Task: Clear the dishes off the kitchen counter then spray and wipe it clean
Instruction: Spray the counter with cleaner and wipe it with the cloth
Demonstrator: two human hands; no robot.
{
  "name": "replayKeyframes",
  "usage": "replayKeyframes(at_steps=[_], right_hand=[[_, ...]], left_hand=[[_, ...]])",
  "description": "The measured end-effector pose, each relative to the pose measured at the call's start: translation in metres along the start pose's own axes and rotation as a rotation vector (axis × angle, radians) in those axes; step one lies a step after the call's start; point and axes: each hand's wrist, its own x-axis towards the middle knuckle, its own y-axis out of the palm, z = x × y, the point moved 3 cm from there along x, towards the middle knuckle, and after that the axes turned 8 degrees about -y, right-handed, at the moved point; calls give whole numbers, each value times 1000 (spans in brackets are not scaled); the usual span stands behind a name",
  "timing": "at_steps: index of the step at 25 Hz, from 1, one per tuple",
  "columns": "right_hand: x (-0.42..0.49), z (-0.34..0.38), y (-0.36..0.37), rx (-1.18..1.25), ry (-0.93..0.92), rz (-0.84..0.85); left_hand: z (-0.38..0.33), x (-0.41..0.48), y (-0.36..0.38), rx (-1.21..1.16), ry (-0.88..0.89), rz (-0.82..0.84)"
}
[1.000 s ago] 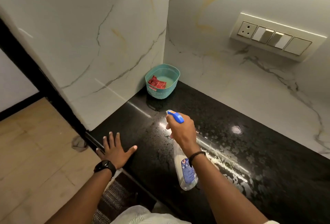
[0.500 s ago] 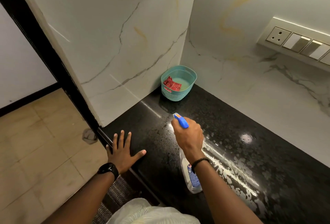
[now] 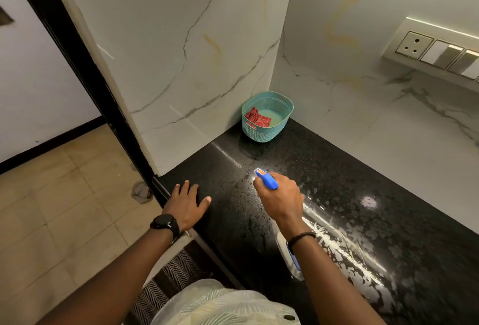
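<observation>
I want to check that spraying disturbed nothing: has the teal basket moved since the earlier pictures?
No. The teal basket still sits in the corner where the two marble walls meet; only the camera shifted.

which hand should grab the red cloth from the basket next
Left, probably: the left hand rests flat and empty on the counter, while the right hand grips the spray bottle.
</observation>
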Motion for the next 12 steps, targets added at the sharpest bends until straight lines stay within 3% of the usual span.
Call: replayKeyframes(at_steps=[4, 9, 12], right_hand=[[-18, 11, 5, -53, -113, 81], [-40, 11, 13, -131, -247, 196], [-53, 17, 20, -155, -325, 296]], left_hand=[[-4, 12, -44, -201, -91, 40], [13, 56, -66, -555, -241, 334], [-4, 50, -78, -575, -273, 373]])
